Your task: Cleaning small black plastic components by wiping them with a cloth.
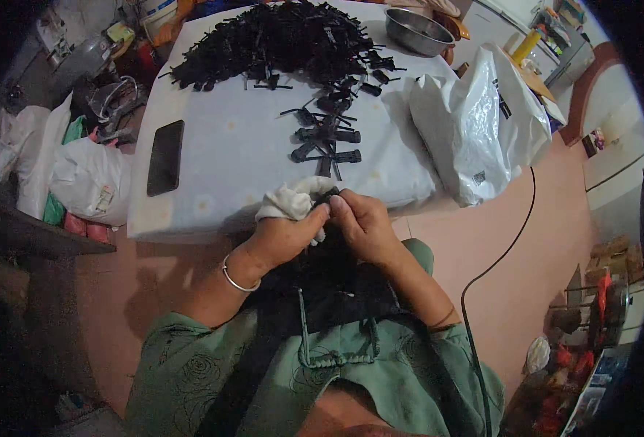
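Note:
Both of my hands meet at the near edge of the covered table. A bunched white cloth (285, 202) is gripped in my left hand (282, 237), whose thumb presses toward a small black part (327, 195). The fingertips of my right hand (365, 226) pinch that same part from the other side. Most of it is hidden by fingers and cloth, so its exact kind does not show. Just beyond my hands, several loose black plastic pieces (327, 136) with thin stems trail back to a big heap of similar black pieces (278, 44) at the far side.
On the white tablecloth (227, 156) a dark phone (165, 158) lies to the left. A large white plastic bag (460, 131) stands at the right edge, with a metal bowl (420, 33) behind it. Filled bags (92, 171) sit at left. A black cable (493, 266) runs down the right side.

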### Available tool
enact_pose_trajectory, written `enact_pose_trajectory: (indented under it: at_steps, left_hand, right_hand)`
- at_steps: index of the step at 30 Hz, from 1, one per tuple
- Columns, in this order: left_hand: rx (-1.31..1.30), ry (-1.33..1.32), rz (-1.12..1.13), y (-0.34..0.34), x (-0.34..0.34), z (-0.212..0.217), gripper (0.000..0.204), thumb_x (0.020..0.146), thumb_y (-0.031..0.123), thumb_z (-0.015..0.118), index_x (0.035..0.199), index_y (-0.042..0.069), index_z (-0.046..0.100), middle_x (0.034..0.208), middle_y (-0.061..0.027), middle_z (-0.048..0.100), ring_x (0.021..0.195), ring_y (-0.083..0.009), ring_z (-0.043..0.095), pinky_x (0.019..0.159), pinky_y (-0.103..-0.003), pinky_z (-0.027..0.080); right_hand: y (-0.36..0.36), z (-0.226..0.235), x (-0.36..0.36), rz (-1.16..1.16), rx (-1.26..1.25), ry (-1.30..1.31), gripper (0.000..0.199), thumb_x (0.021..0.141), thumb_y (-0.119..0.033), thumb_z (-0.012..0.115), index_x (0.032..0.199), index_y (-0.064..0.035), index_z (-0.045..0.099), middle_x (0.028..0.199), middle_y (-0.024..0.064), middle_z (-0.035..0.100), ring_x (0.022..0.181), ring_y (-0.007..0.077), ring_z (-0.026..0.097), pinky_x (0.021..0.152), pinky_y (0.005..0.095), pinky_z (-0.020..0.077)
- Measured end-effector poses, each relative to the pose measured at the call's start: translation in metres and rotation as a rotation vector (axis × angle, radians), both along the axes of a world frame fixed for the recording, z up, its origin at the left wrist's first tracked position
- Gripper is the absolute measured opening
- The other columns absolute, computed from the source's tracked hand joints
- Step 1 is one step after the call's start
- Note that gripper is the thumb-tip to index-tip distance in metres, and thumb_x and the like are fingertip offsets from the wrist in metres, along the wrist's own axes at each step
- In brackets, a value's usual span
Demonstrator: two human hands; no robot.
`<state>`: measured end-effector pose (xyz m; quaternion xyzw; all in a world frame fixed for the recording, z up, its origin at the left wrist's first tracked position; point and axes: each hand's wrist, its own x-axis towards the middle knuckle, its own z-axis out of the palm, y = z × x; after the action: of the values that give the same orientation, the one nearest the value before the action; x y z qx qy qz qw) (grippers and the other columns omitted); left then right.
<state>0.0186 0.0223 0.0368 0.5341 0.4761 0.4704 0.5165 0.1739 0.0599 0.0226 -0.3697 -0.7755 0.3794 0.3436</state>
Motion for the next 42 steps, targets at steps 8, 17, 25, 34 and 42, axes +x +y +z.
enact_pose_trajectory:
  at_steps: [8,17,25,34,42]
  left_hand:
    - [0.655,0.542,0.204,0.01,0.002,-0.024,0.023,0.076,0.003,0.054,0.098,-0.002,0.054,0.084,-0.0158,0.059,0.075,-0.025,0.059,0.066,-0.032,0.047]
    - [0.099,-0.07,0.088,0.007,0.002,-0.017,0.023,0.082,0.004,0.051,0.105,-0.001,0.05,0.079,-0.0048,0.056,0.062,-0.0079,0.054,0.053,-0.022,0.046]
    - [0.193,0.171,0.088,0.006,0.006,-0.023,0.027,0.081,0.002,0.051,0.108,-0.002,0.048,0.094,-0.007,0.056,0.086,-0.0125,0.053,0.075,-0.024,0.045]
    - [0.188,0.079,0.118,0.003,0.003,-0.014,0.025,0.082,0.004,0.052,0.106,0.0,0.046,0.075,-0.0042,0.055,0.062,-0.0112,0.057,0.052,-0.023,0.046]
    - [0.099,-0.086,-0.014,-0.005,-0.005,-0.014,0.026,0.083,0.003,0.051,0.107,0.0,0.044,0.078,-0.0033,0.055,0.055,-0.0079,0.053,0.048,-0.021,0.046]
  right_hand:
    - [-0.002,-0.023,-0.02,-0.018,-0.322,0.384,0.026,0.091,-0.019,0.044,0.077,0.0016,0.052,0.057,0.0042,0.044,0.058,0.0074,0.037,0.052,0.0259,0.0366]
    - [-0.005,-0.021,-0.014,-0.04,-0.191,0.32,0.029,0.091,-0.021,0.043,0.075,0.0018,0.051,0.056,0.0036,0.044,0.055,0.0085,0.037,0.049,0.0272,0.0361]
    - [0.0,-0.015,-0.01,-0.034,-0.249,0.152,0.029,0.092,-0.023,0.042,0.074,-0.0019,0.051,0.062,-0.004,0.047,0.058,0.0046,0.04,0.052,0.0216,0.0363]
    - [-0.004,-0.022,-0.014,0.003,-0.378,0.37,0.03,0.092,-0.024,0.043,0.074,-0.0013,0.051,0.061,-0.0038,0.043,0.059,0.0042,0.037,0.052,0.0214,0.0343]
    - [-0.018,-0.007,-0.005,0.104,-0.355,0.272,0.03,0.092,-0.021,0.042,0.074,0.0009,0.051,0.062,-0.0019,0.044,0.06,0.0058,0.038,0.052,0.0235,0.0363]
